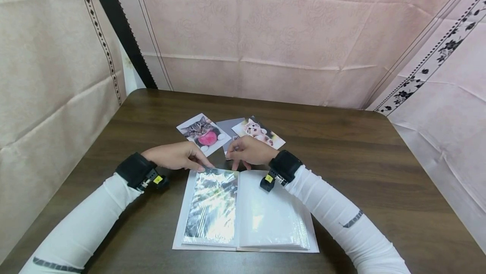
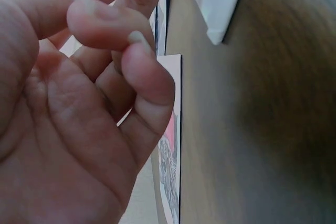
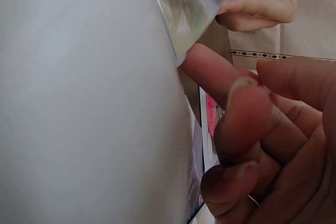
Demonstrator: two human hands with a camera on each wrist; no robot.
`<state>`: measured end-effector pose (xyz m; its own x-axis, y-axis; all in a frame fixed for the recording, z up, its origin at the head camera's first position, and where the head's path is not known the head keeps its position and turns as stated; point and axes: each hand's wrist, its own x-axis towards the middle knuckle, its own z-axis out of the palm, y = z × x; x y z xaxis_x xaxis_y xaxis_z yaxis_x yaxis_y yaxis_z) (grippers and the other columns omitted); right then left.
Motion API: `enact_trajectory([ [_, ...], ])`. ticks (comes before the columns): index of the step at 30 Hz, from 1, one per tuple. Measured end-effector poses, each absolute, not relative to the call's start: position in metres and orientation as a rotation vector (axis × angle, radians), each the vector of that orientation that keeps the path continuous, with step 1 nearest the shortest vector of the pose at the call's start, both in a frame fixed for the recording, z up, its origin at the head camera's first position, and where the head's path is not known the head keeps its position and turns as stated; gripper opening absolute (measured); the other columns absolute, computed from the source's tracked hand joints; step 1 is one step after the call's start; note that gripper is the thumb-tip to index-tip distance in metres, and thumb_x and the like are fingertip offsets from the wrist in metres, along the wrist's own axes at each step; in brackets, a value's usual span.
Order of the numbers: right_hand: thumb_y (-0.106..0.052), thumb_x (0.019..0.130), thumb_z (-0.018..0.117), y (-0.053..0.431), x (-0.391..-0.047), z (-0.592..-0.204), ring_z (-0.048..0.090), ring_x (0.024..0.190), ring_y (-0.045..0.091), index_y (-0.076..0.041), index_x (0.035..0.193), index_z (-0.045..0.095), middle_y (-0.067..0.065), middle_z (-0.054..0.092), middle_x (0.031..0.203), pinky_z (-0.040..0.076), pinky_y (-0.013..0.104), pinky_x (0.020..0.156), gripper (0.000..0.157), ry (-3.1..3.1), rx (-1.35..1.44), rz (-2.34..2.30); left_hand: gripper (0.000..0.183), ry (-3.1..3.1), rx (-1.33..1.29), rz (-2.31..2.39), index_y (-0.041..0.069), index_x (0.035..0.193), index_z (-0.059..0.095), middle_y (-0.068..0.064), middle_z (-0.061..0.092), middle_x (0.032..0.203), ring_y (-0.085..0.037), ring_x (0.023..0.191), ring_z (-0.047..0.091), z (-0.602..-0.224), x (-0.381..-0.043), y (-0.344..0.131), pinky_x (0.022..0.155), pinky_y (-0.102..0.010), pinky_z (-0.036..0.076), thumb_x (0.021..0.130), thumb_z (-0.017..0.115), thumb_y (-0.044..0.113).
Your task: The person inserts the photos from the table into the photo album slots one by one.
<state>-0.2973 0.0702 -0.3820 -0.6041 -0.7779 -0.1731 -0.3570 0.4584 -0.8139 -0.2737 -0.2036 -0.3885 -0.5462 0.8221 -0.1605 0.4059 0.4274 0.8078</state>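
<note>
"One open white photo album (image 1: 273, 210) on the dark brown wooden tabletop (image 1: 379, 181): how to handle it?"

"With the left hand (image 1: 179, 156), pinching the clear plastic pocket (image 1: 212, 206) by its top edge; best held lightly, probably, against creasing."

"With the right hand (image 1: 252, 151)?"

"Loosely bent, gripping nothing, near the inner corner; probably best for squaring it."

Album (image 1: 271, 212) is mostly done in white, table (image 1: 379, 181) is streaked dark brown, 1 card (image 1: 203, 134) is printed with a grey striped cat (image 1: 196, 128) and pink blob (image 1: 207, 139), pale cloth (image 1: 449, 109) is trimmed with black flowers (image 1: 450, 45).
</note>
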Motion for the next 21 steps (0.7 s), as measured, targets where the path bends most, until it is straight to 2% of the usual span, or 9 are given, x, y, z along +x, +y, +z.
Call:
enact_trajectory([
  [7,-0.019,0.096,0.056,0.071,-0.296,-0.379,0.052,0.054,0.040,-0.004,0.108,0.065,0.004,0.072,0.078,0.043,0.026,0.050,0.021,2.187,-0.946,-1.023,0.029,2.112,1.030,1.019,0.014,0.119,0.069,0.002,0.071,0.110,-0.019,0.089,0.062,-0.388,-0.273,-0.203,0.074,-0.028,0.049,0.091,0.063,0.018],
  [13,-0.020,0.096,0.056,0.076,-0.295,-0.379,0.055,0.056,0.031,-0.003,0.106,0.066,0.007,0.070,0.079,0.045,0.027,0.056,0.021,2.202,-0.992,-1.016,0.029,2.105,1.034,1.017,0.015,0.119,0.069,0.002,0.070,0.112,-0.016,0.094,0.063,-0.390,-0.273,-0.203,0.078,-0.029,0.050,0.091,0.064,0.018],
  [16,-0.022,0.096,0.057,0.082,-0.294,-0.380,0.057,0.062,0.025,-0.004,0.105,0.067,0.007,0.069,0.081,0.047,0.027,0.062,0.022,2.229,-1.006,-0.995,0.029,2.114,1.028,1.014,0.015,0.119,0.069,0.002,0.070,0.111,-0.017,0.092,0.062,-0.391,-0.274,-0.203,0.078,-0.029,0.050,0.091,0.064,0.019],
  [21,-0.022,0.097,0.056,0.094,-0.288,-0.378,0.060,0.076,0.022,-0.005,0.106,0.067,0.007,0.068,0.086,0.051,0.031,0.072,0.023,2.274,-1.012,-0.966,0.027,2.124,1.004,1.004,0.016,0.117,0.070,0.002,0.070,0.108,-0.019,0.088,0.061,-0.390,-0.273,-0.203,0.075,-0.029,0.050,0.091,0.063,0.020],
])
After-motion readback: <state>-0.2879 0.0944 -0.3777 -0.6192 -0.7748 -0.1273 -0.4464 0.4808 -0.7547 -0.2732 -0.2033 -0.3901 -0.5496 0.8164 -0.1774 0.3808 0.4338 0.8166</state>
